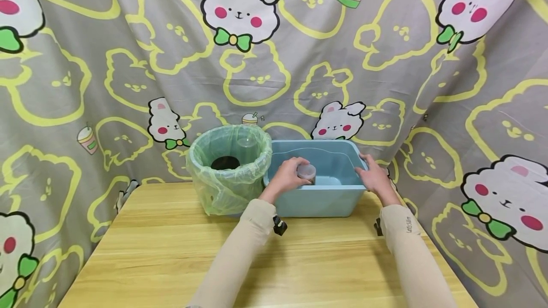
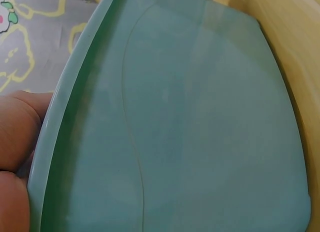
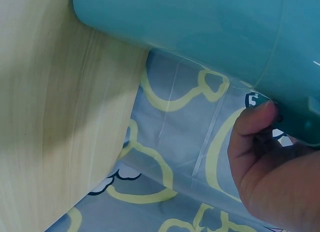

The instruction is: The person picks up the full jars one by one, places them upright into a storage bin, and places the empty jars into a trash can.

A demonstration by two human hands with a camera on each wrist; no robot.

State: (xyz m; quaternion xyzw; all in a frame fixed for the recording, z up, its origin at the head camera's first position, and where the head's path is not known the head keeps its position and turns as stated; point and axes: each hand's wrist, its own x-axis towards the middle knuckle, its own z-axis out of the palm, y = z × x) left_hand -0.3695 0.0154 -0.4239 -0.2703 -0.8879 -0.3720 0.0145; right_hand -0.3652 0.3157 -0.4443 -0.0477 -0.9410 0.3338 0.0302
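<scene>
My left hand (image 1: 286, 177) reaches over the front rim of a blue rectangular plastic tub (image 1: 318, 202) and grips a small clear round container (image 1: 306, 172) just inside it. The left wrist view shows part of that hand (image 2: 17, 137) beyond the tub's rim; the container is hidden there. My right hand (image 1: 376, 179) holds the tub's right end, with the thumb over the rim. In the right wrist view, the right hand's fingers (image 3: 254, 122) curl at the tub's edge.
A bin lined with a thin green bag (image 1: 231, 189) stands against the tub's left side. Inside are a clear cup-like thing (image 1: 246, 142) and a dark round patch (image 1: 225, 163). A patterned curtain (image 1: 257, 75) hangs behind the wooden table (image 1: 171, 251).
</scene>
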